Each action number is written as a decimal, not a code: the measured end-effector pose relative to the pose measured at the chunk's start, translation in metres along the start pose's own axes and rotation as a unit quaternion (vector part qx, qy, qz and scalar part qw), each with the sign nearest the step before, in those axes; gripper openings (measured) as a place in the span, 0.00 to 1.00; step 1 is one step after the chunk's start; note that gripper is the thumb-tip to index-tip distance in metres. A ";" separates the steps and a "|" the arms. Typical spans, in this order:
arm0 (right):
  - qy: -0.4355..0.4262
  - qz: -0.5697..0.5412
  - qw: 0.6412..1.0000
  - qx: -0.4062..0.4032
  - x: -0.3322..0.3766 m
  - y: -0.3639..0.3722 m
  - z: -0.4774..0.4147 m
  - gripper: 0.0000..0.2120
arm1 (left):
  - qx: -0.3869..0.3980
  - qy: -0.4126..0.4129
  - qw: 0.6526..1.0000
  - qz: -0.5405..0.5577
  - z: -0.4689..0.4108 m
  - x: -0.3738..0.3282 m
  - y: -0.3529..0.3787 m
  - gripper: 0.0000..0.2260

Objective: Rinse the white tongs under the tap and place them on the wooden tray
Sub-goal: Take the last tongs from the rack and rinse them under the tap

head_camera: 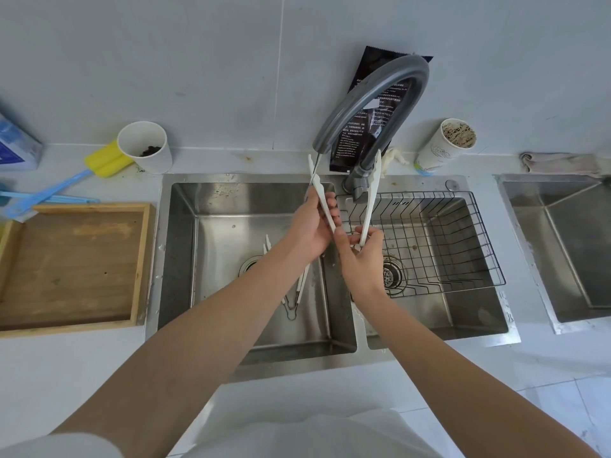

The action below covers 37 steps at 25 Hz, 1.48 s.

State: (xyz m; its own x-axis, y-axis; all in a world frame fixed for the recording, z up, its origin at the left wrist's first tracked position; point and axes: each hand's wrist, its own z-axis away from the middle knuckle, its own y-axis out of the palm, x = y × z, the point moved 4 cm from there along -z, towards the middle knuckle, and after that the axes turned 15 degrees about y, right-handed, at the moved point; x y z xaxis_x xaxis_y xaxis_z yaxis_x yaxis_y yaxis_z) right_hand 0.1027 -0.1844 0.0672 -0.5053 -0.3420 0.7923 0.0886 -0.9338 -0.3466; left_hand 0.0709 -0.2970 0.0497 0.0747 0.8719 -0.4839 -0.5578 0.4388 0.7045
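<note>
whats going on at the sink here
A person is holding white tongs spread open under the tap. The left hand grips one arm, the right hand pinches the other near the hinge. The wooden tray to the left has no tongs on it yet. A second pair lies in the left basin.

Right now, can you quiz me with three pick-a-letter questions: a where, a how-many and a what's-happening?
1. The square wooden tray is: A) on the counter left of the steel sink B) in a basin C) on the floor
2. White paper cups by the wall: A) one B) two C) four
3. The white plastic tongs in the hands are: A) on the tray B) shut C) spread in a V
1 A, it lies beside the left basin. 2 B, one each side of the grey curved tap. 3 C, left hand and right hand each hold one arm.
</note>
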 end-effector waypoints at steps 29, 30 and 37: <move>-0.032 0.105 0.993 0.048 0.002 0.018 0.022 0.08 | -0.030 0.266 0.854 -0.447 -0.021 -0.034 0.003 0.07; -0.027 0.101 0.993 0.052 -0.001 0.018 0.023 0.08 | -0.031 0.266 0.846 -0.461 -0.024 -0.036 0.004 0.07; -0.035 0.112 0.991 0.061 -0.006 0.014 0.024 0.08 | -0.061 0.252 0.844 -0.470 -0.035 -0.049 0.004 0.07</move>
State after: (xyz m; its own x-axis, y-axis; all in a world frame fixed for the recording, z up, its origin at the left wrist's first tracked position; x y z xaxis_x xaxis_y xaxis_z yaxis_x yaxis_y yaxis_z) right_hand 0.1276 -0.1977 0.0693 -0.4011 -0.5450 0.7363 0.2976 -0.8377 -0.4579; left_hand 0.0362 -0.3458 0.0576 0.1880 -0.0645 -0.9800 -0.5318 0.8322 -0.1568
